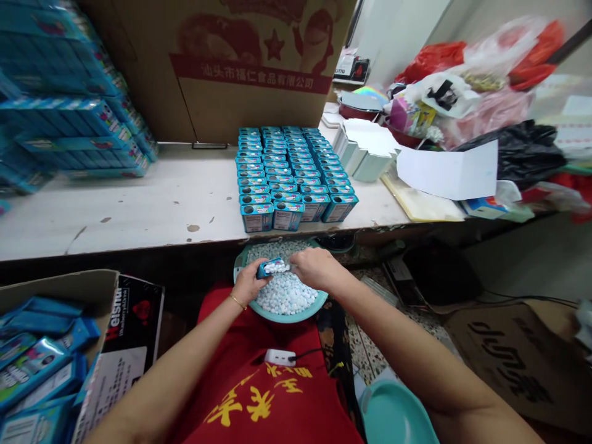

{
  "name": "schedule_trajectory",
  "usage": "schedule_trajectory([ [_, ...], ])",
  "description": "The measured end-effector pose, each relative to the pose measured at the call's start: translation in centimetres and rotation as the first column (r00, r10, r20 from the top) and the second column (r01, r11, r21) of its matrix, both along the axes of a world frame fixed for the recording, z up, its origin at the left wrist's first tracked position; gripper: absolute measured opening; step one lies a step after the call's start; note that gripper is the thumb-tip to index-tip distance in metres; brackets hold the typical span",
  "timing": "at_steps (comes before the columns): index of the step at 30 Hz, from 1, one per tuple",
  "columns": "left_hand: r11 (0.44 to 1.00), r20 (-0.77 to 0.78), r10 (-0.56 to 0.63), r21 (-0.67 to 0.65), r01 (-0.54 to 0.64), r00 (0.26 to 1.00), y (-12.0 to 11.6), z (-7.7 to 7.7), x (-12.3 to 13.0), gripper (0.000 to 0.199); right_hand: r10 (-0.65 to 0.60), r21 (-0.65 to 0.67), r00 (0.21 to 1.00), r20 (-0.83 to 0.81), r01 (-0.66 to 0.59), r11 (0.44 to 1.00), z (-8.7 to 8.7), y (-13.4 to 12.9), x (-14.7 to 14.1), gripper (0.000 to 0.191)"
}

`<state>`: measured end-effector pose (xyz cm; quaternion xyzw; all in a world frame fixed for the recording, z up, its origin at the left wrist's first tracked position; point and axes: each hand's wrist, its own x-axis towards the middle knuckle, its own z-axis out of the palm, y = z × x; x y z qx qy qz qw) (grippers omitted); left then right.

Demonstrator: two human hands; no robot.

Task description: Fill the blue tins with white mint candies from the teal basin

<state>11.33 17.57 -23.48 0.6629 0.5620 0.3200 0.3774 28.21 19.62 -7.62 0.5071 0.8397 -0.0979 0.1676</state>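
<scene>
My left hand [248,283], with a thin bracelet on its wrist, is closed around a small blue box [261,270] over the basin. White pellets [276,266] show at the box's right end, which faces my right hand [311,267]. The right fingers are pinched together right beside those pellets; whatever they grip is too small or hidden to make out. Below both hands a turquoise basin [283,319] full of small white and pale blue pellets [291,296] rests at my lap. Rows of blue boxes [289,216] stand upright on the white table just beyond it.
Blue boxes [87,135] are stacked at the table's left, before a large brown carton [250,74]. Folded white card [367,148] and plastic bags [490,80] lie to the right. An open carton [134,345] holds blue boxes at lower left; a turquoise tub [393,413] stands low right.
</scene>
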Motion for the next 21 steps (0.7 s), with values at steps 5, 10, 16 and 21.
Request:
schedule_trajectory([
  [5,1.000,0.028,0.013,-0.013,-0.012,1.000,-0.1,-0.5,0.1,0.044,0.063,0.028,0.997,0.035,-0.064,0.998,0.6,-0.2,-1.4,0.027],
  [10,1.000,0.110,0.017,-0.004,-0.017,0.994,0.0,-1.0,0.3,0.043,0.011,-0.012,1.000,0.018,-0.010,1.000,0.3,-0.5,-0.3,0.024],
  [16,0.994,0.198,0.088,-0.083,-0.072,0.976,0.2,-1.0,-0.5,0.044,-0.108,-0.008,0.994,-0.019,0.108,0.994,-2.9,-1.0,5.3,0.024],
  [21,0.926,0.351,0.264,-0.352,-0.135,0.898,0.4,-1.9,-0.7,0.050,-0.245,-0.069,0.969,-0.005,0.244,0.967,-11.0,-1.9,7.1,0.026],
])
